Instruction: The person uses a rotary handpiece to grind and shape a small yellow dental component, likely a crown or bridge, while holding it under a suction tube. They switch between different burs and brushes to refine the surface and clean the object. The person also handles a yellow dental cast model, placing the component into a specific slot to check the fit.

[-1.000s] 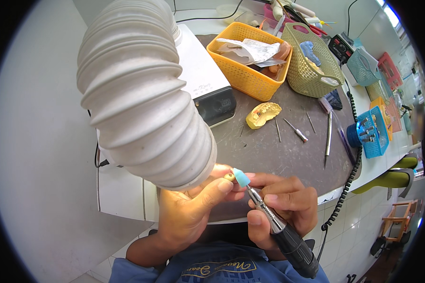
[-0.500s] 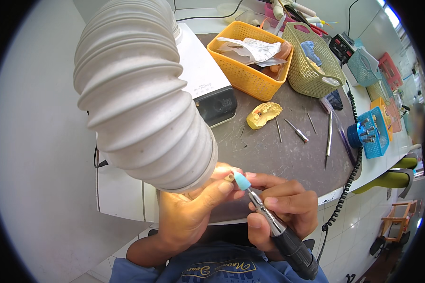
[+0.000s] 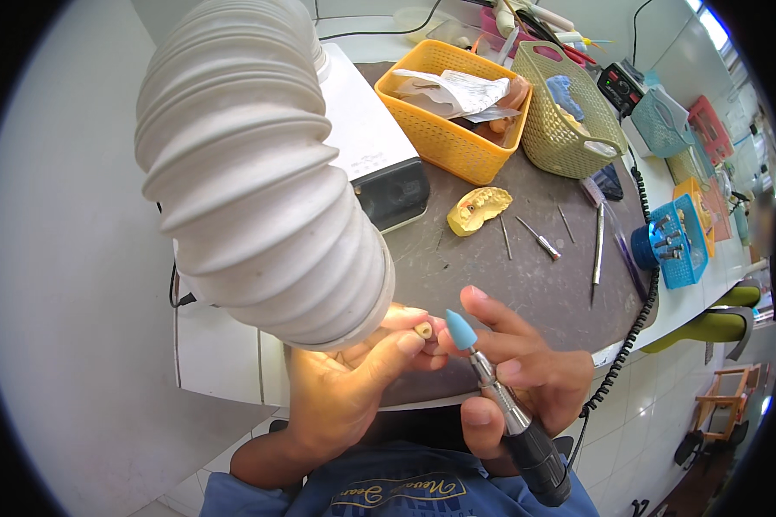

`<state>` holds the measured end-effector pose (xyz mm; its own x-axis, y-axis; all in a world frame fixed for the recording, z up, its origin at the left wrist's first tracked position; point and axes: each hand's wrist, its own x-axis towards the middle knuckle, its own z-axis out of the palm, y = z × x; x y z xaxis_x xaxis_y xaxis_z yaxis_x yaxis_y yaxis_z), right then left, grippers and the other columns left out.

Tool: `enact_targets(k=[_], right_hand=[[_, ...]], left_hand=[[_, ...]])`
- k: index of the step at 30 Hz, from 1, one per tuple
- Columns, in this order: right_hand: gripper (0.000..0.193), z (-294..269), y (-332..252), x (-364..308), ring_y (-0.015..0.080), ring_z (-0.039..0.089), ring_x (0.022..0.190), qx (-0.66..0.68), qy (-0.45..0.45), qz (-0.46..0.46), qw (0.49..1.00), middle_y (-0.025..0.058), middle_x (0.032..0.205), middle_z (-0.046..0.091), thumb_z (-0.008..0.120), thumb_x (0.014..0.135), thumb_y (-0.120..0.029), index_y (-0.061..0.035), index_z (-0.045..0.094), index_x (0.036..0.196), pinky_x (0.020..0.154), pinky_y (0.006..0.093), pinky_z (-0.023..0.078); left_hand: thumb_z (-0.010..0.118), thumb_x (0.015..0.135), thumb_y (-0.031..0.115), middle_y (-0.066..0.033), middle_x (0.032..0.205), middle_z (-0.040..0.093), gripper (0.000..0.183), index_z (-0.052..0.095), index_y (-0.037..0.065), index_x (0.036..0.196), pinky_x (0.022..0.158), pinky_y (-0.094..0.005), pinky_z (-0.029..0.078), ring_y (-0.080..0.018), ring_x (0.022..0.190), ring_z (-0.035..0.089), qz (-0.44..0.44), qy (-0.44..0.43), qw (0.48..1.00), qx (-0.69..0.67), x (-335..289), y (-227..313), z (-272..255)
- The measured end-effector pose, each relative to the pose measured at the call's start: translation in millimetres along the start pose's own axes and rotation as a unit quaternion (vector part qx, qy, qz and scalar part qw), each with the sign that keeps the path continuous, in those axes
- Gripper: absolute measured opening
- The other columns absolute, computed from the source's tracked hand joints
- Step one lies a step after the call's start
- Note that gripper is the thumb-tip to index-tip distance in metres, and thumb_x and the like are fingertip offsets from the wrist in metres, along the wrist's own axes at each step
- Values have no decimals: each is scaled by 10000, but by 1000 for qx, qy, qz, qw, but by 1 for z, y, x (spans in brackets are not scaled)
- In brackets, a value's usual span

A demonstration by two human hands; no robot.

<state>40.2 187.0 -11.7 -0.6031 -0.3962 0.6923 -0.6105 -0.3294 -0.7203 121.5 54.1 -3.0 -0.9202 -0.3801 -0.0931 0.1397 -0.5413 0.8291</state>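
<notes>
Two sets of fingers are occupied: the left fingers (image 3: 399,349) pinch the pale piece (image 3: 423,330) at their tips, seemingly to leave one face exposed, while the right fingers (image 3: 543,370) grip the drill (image 3: 533,458) near its metal neck (image 3: 509,407), probably for fine control. The hose (image 3: 263,198) hangs beside the left fingers, perhaps for suction.

Orange basket (image 3: 435,138) beside an olive basket (image 3: 556,145)

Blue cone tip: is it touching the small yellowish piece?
No, the blue cone tip stands visibly apart, right of the small yellowish piece in the left hand.
</notes>
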Motion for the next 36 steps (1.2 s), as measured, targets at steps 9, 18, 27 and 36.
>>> enact_targets(k=[9,18,27,36], right_hand=[[388,-5,-4,4,423,613,1197,-97,-56,28,993,200,1056,732,795,827,-192,-74,491,1037,1032,548,444],[389,-4,-1,0,312,699,1008,-80,2,22,997,95,911,682,842,740,-124,-59,568,1008,1007,549,486],[360,0,-2,2,311,714,952,-75,-16,2,997,94,887,692,843,727,-92,-68,600,990,994,546,496],[153,-45,-30,1,198,625,715,127,62,200,969,130,815,639,714,810,0,6,592,901,655,322,486]], left_hand=[[633,943,27,-138,1034,641,153,556,14,1074,762,-293,607,-195,927,688,26,-2,1000,-5,0,-3,2],[606,949,19,-137,1031,644,160,550,6,1098,750,-306,617,-217,899,701,9,15,1000,-15,0,-2,3],[617,939,15,-151,1003,662,177,569,-22,1106,767,-314,596,-225,905,694,3,36,999,-27,-1,-1,1],[642,915,35,-132,942,576,148,593,-39,1033,693,-320,552,-203,769,649,126,15,991,35,-2,-8,2]])
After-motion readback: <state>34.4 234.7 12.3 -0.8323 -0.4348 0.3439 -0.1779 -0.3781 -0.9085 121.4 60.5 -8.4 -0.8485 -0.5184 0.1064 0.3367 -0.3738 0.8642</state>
